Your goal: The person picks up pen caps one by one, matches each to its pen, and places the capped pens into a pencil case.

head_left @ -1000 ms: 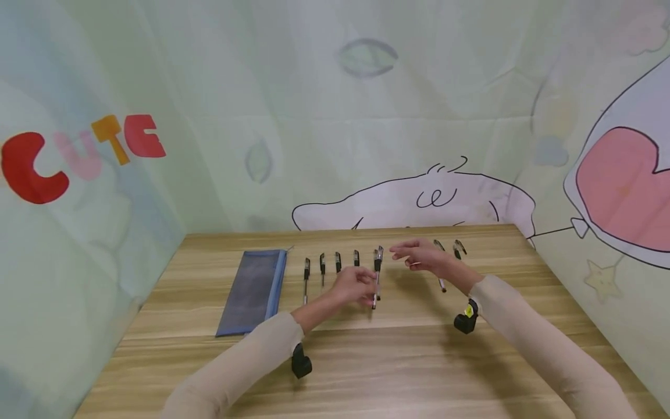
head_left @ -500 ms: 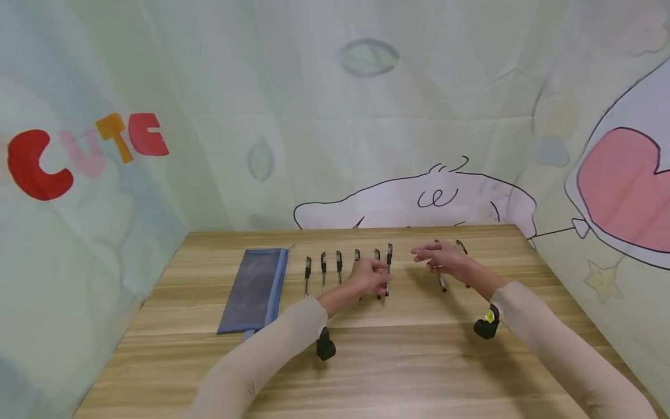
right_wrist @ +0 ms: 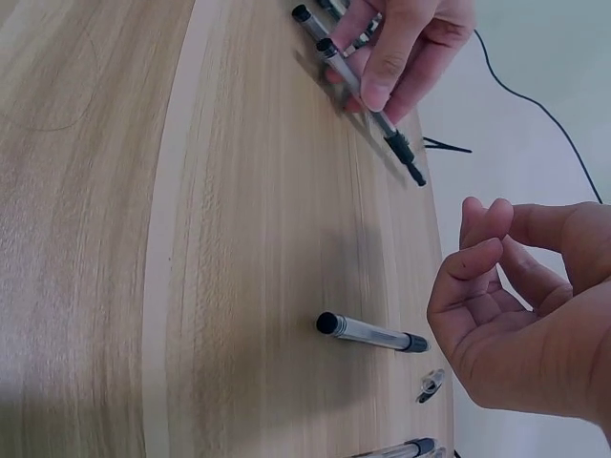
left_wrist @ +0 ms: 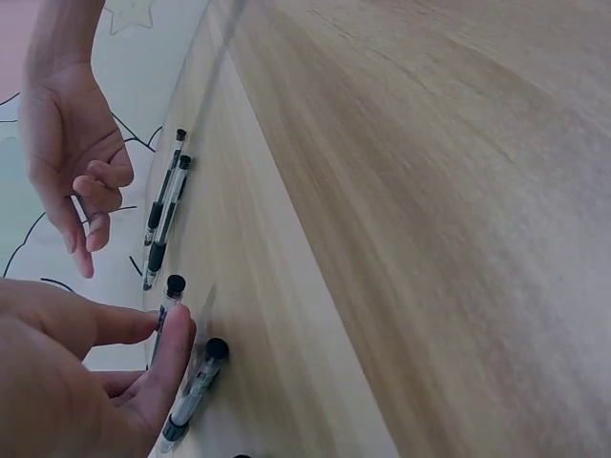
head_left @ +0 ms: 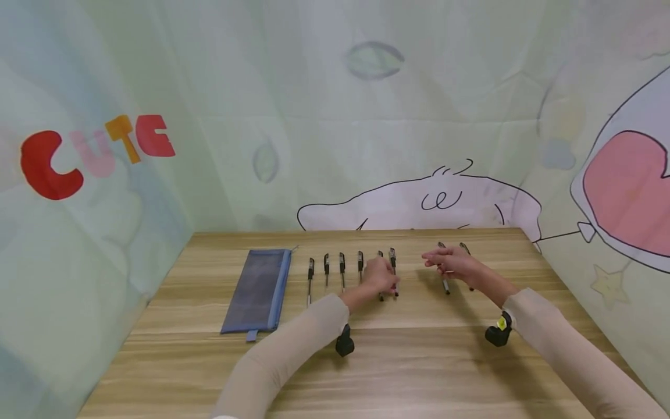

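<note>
In the head view my left hand pinches a clear pen with a black cap between thumb and fingers. The right wrist view shows this pen slanted close over the table, its capped end towards the wall. Just left of it lies another pen, partly behind the hand. My right hand hovers with loosely bent fingers and holds nothing. Below it are two similar pens, one partly covered by the hand and one farther right.
Several more pens lie side by side to the left, caps towards the wall. A blue mesh zip pouch lies flat left of them on the wooden table. A printed cloth wall rises behind the table's far edge.
My left hand has carried the pen to the right and lowered it beside the row. My right hand has shifted right, over the two right-hand pens.
</note>
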`<move>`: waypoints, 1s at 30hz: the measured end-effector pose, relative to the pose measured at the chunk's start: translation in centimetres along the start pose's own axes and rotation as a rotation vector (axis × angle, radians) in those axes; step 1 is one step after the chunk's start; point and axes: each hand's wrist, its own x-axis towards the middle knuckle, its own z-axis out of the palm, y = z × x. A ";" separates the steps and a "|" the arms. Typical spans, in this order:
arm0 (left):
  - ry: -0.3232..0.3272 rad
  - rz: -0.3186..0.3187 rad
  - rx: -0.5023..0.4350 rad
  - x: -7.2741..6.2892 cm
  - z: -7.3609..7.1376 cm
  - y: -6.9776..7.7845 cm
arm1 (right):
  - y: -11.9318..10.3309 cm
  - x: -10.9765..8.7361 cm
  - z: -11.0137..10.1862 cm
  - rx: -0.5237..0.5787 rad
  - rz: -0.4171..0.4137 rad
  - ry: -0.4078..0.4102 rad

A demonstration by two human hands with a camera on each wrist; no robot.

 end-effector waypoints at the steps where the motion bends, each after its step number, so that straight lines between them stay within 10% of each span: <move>1: 0.001 0.002 0.018 0.0 0.1 0.0 | 0.0 0.0 0.0 -0.005 -0.002 0.001; 13: 0.064 0.150 0.243 -0.3 1.1 -0.1 | 0.7 -0.6 -0.8 -0.007 0.000 -0.035; 23: 0.115 0.228 0.135 -0.3 -0.2 0.5 | 1.1 -1.4 -2.1 -0.031 0.003 -0.038; 30: -0.025 0.147 0.059 -0.2 0.6 2.7 | 2.0 -2.6 -3.7 -0.002 0.016 -0.010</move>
